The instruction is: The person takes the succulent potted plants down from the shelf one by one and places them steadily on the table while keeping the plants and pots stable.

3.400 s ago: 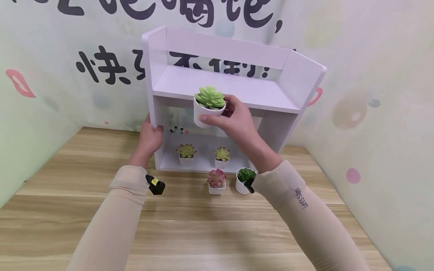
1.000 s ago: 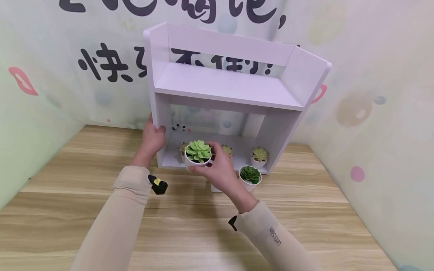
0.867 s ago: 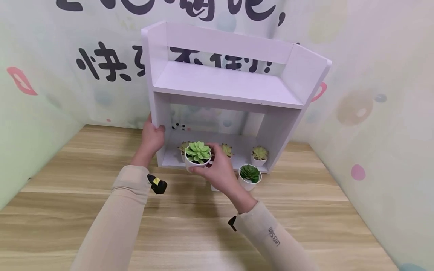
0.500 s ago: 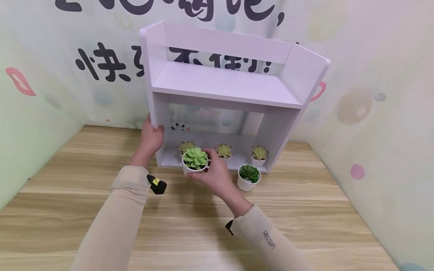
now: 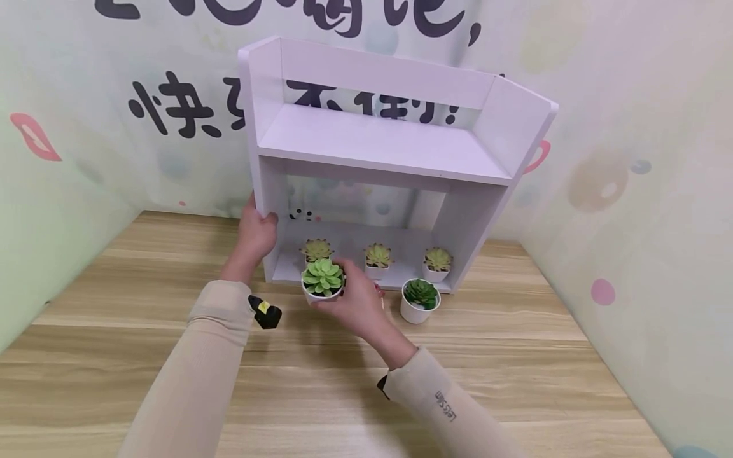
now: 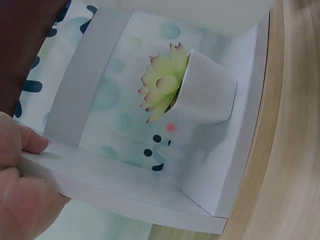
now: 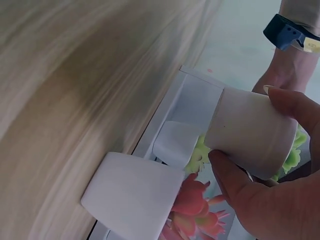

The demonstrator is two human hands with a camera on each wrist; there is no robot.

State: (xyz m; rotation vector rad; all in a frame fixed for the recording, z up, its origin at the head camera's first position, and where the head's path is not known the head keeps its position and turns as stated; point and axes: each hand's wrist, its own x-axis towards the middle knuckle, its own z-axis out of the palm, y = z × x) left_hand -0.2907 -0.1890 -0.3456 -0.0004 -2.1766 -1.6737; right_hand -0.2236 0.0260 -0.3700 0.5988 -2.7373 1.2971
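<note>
My right hand (image 5: 359, 304) holds a white round pot with a light green succulent (image 5: 322, 277), thumb and fingers around its sides. In the right wrist view this pot (image 7: 252, 132) is raised off the table. It overlaps the shelf's lower front edge in the head view. My left hand (image 5: 256, 234) grips the left side panel of the white shelf unit (image 5: 378, 168); its thumb lies over the panel's edge in the left wrist view. Inside the lower compartment, a pale succulent with pink tips (image 6: 165, 82) stands in a white pot, directly behind the held one.
Two more pale succulents, a middle one (image 5: 378, 259) and a right one (image 5: 438, 262), share the lower compartment. On the wooden table (image 5: 321, 394) in front stand a dark green succulent (image 5: 420, 299) and a pink succulent (image 7: 192, 207), which my right hand mostly hides in the head view.
My right hand has brought the light green succulent down from upper-shelf height, then slightly left and lower in front of the shelf. My left hand keeps its grip on the side panel.
</note>
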